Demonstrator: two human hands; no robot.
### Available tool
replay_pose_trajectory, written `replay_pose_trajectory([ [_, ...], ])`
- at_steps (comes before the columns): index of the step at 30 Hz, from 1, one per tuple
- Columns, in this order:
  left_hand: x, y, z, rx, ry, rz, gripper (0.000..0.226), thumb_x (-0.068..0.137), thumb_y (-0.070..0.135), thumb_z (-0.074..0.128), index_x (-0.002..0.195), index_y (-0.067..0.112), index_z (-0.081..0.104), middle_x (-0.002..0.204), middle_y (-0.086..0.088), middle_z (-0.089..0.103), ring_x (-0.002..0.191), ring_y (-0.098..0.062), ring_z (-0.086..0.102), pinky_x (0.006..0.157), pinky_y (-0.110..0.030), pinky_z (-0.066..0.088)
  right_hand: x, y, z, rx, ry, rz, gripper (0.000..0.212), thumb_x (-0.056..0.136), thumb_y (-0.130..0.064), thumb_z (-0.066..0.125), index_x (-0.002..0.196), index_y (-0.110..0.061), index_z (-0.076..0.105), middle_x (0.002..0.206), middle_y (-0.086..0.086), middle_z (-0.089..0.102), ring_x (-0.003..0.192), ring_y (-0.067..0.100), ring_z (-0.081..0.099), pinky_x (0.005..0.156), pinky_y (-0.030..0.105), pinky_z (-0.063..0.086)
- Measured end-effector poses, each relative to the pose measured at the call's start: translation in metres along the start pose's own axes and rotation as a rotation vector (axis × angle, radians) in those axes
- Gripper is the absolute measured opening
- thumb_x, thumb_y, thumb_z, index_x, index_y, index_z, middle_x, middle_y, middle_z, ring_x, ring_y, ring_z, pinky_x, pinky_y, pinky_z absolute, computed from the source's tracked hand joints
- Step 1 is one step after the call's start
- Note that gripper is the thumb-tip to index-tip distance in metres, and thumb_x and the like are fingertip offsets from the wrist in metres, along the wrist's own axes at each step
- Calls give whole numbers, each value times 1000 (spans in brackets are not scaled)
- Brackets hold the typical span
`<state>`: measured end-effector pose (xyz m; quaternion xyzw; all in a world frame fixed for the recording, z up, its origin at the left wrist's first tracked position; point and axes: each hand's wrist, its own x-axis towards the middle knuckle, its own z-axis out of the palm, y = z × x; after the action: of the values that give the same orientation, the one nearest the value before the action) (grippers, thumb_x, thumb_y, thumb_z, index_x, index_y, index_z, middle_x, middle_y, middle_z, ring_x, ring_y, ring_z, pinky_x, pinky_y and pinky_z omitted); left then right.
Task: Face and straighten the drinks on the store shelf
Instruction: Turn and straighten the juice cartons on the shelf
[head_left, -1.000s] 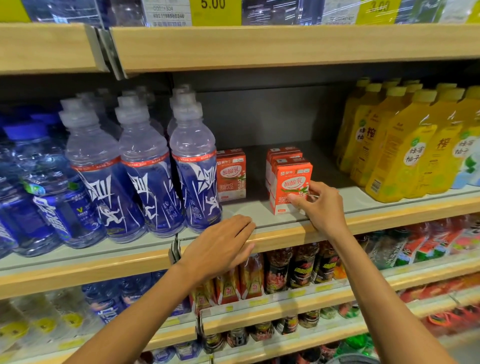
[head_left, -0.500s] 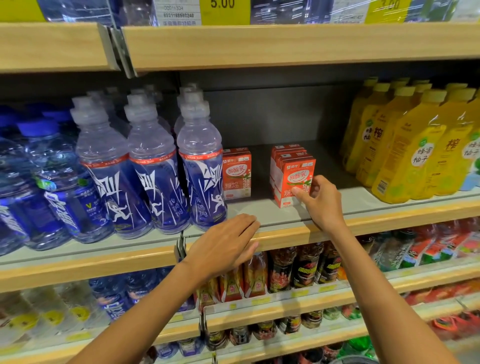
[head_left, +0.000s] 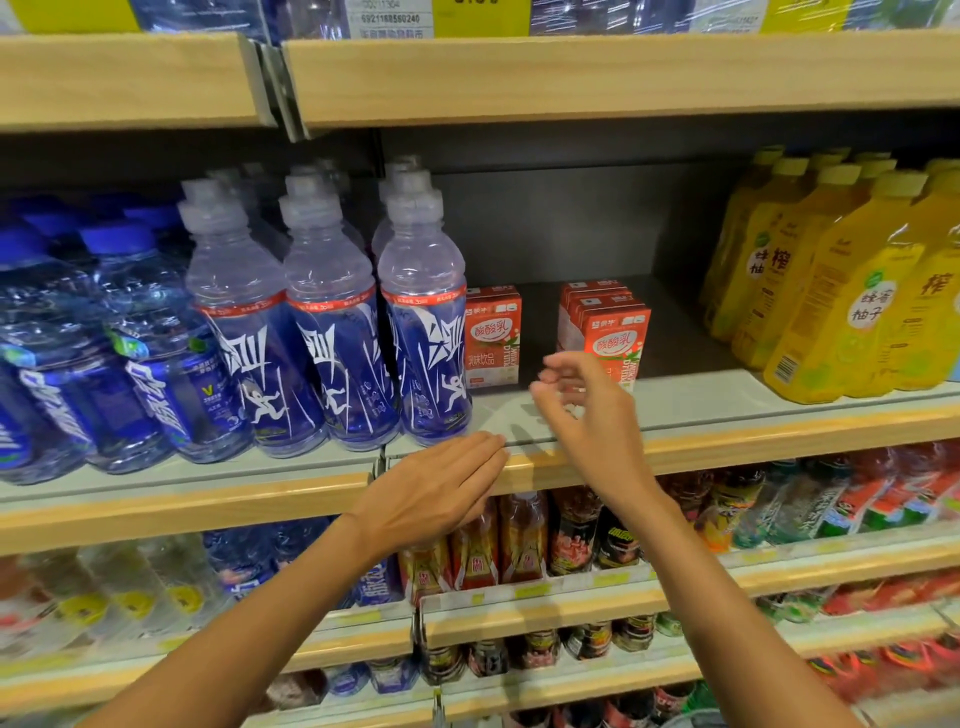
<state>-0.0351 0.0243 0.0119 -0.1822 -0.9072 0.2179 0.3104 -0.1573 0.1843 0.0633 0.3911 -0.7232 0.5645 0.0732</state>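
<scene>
Two rows of small red drink cartons stand on the middle shelf (head_left: 727, 400). The left carton (head_left: 493, 335) stands alone next to the blue bottles. The right row's front carton (head_left: 621, 338) faces forward with others behind it. My right hand (head_left: 587, 410) hovers just in front of that row, fingers loosely curled, holding nothing. My left hand (head_left: 436, 493) rests flat on the shelf's front edge, fingers together and extended.
Tall blue sports bottles (head_left: 426, 332) crowd the shelf to the left. Yellow juice bottles (head_left: 852, 291) fill the right side. A gap of bare shelf lies between the cartons and the yellow bottles. Lower shelves hold small bottles (head_left: 524, 540). A wooden shelf (head_left: 571, 73) runs overhead.
My right hand has let go of the front carton of the right row and drawn back to the left. The left hand stays on the shelf edge.
</scene>
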Motion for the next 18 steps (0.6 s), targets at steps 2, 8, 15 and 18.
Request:
replay_pose_trajectory([
  [2, 0, 1, -1, 10, 6, 14, 38, 96, 21, 51, 124, -3, 59, 124, -19, 62, 114, -28, 61, 97, -38, 50, 13, -1, 19, -17, -64, 59, 42, 91, -27, 63, 128, -16, 46, 117, -10, 51, 104, -1, 51, 81, 12, 44],
  [8, 2, 1, -4, 1, 51, 26, 38, 96, 23, 48, 122, -2, 61, 122, -18, 64, 112, -27, 62, 96, -36, 51, 63, 8, 51, 118, -134, 272, 27, 90, -21, 64, 113, -19, 49, 103, -4, 63, 97, 14, 63, 68, 13, 50],
  [15, 1, -1, -2, 0, 54, 24, 40, 96, 23, 51, 126, -2, 57, 125, -18, 62, 115, -27, 60, 98, -37, 50, 82, 26, 64, 184, -182, 450, 44, 90, -6, 60, 131, -13, 45, 126, 12, 57, 116, 28, 56, 87, 34, 47],
  [18, 0, 0, 0, 3, 66, 18, 38, 97, 23, 48, 124, -1, 58, 124, -17, 63, 115, -26, 60, 101, -35, 47, 78, 22, 61, 171, -148, 394, 46, 91, 0, 54, 133, -14, 42, 129, 12, 55, 119, 28, 55, 88, 36, 49],
])
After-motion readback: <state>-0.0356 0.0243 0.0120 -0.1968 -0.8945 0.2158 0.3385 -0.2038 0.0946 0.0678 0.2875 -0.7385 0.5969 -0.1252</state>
